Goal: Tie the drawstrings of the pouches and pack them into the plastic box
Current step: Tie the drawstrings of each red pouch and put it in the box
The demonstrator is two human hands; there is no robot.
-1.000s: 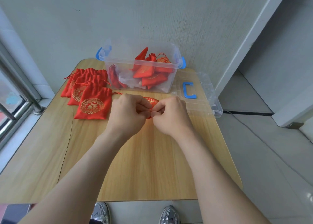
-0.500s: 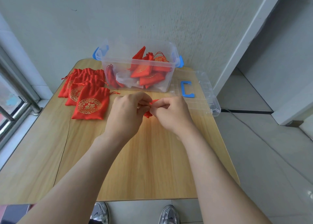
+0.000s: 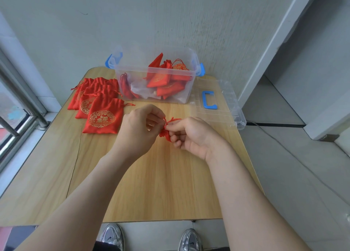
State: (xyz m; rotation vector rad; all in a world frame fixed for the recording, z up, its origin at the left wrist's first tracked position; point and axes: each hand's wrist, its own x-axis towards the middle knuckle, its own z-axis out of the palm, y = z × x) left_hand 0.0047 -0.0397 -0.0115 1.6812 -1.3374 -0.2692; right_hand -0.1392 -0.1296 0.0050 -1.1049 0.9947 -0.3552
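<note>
Clear plastic box (image 3: 121, 76) holds red pouches (image 3: 161, 79) (lid (image 3: 230, 106) beside).

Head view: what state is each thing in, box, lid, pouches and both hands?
plastic box: open, holds packed pouches.
lid: off, flat on table beside box.
held pouch: bunched, between both hands.
stacked pouches: flat on table, unpacked.
left hand: pinches drawstring.
right hand: pinches held pouch.

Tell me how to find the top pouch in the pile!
Start at the wooden table, then find the clear plastic box at its far edge. Left of the box lies a pile of red pouches. The top pouch is the nearest one, the only one whose gold round emblem shows whole.
</note>
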